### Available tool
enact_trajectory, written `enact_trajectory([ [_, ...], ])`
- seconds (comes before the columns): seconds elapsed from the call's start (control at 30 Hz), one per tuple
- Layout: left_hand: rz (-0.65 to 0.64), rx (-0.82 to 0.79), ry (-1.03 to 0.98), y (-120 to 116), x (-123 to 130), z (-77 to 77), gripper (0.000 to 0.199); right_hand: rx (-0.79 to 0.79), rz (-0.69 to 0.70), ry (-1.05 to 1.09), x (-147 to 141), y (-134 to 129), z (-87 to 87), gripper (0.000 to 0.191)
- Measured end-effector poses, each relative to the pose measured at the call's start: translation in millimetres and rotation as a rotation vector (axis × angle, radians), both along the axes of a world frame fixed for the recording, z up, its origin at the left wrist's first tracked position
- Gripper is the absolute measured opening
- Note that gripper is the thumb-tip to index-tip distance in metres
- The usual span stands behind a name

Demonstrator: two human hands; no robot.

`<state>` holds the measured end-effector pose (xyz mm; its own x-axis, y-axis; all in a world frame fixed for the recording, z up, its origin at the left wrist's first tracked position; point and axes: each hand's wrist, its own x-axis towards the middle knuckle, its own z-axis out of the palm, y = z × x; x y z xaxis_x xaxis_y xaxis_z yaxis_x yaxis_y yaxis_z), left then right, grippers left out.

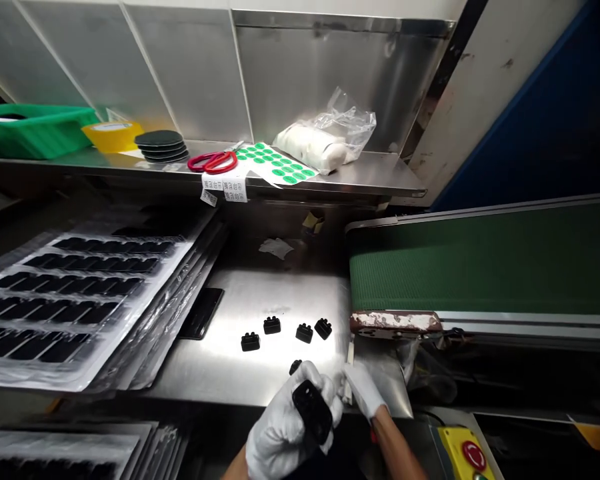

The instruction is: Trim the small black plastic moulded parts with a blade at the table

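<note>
My left hand [283,427], in a white glove, grips a black plastic part [312,410] low in the view, at the front edge of the steel table [260,303]. My right hand [363,388], also gloved, is just to its right and pinches a thin white stick-like tool [350,357] that points up. Several small black parts [272,325] lie on the table just beyond my hands, and another one [295,365] peeks out behind my left fingers.
A stack of clear trays with rows of black parts [75,300] fills the left. A green conveyor belt [480,267] runs on the right. The back shelf holds red scissors [213,161], green sticker sheets [275,163], black discs [161,145], yellow tape [111,133], a green bin [30,130] and a plastic bag [325,140]. A yellow box with a red button [467,453] sits bottom right.
</note>
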<state>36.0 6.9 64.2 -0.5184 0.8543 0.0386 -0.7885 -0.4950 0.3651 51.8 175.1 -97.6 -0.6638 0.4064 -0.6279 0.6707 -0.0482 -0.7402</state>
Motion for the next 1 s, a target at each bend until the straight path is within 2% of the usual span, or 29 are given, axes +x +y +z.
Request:
enact_trajectory([
  [0.07, 0.006, 0.002, 0.02, -4, -5, -0.6, 0.048, -0.175, -0.035, 0.087, 20, -8, 4.7, 0.03],
  [0.17, -0.012, 0.021, 0.004, -11, -16, -4.4, 0.047, -0.383, -0.069, 0.249, 49, -22, 14.6, 0.015],
  [0.23, -0.024, 0.041, -0.046, -16, -24, -7.2, 0.046, -0.477, -0.091, 0.313, 60, -32, 18.6, 0.018],
  [0.33, -0.04, 0.044, -0.11, -22, -32, -8.8, 0.045, -0.529, -0.145, 0.324, 59, -44, 17.0, 0.025],
  [0.43, -0.039, -0.142, -0.011, -29, -39, -5.3, 0.051, -0.487, -0.216, 0.317, 43, -53, 10.2, 0.032],
  [0.57, -0.07, -0.459, 0.257, -45, -55, 3.1, 0.075, -0.259, -0.258, 0.346, 18, -63, 1.7, 0.033],
  [0.6, -0.101, -0.537, 0.332, -52, -62, 3.5, 0.074, -0.186, -0.262, 0.353, 12, -67, -0.1, 0.033],
  [0.67, -0.156, -0.755, 0.53, -67, -78, -1.9, 0.057, -0.071, -0.265, 0.368, 0, -75, -3.7, 0.045],
  [0.73, -0.181, -1.015, 0.739, -82, -96, -18.3, 0.034, -0.019, -0.254, 0.385, -12, -85, -8.1, 0.063],
  [0.8, -0.21, -1.26, 0.902, -93, -110, -45.0, 0.026, -0.017, -0.235, 0.41, -23, -94, -13.3, 0.072],
  [0.9, -0.334, -1.502, 1.043, -99, -118, -90.6, 0.025, -0.041, -0.213, 0.42, -36, -101, -19.3, 0.063],
  [1.0, -0.36, -1.579, 1.147, -90, -115, -121.6, 0.023, -0.108, -0.195, 0.432, -39, -100, -13.0, 0.047],
])
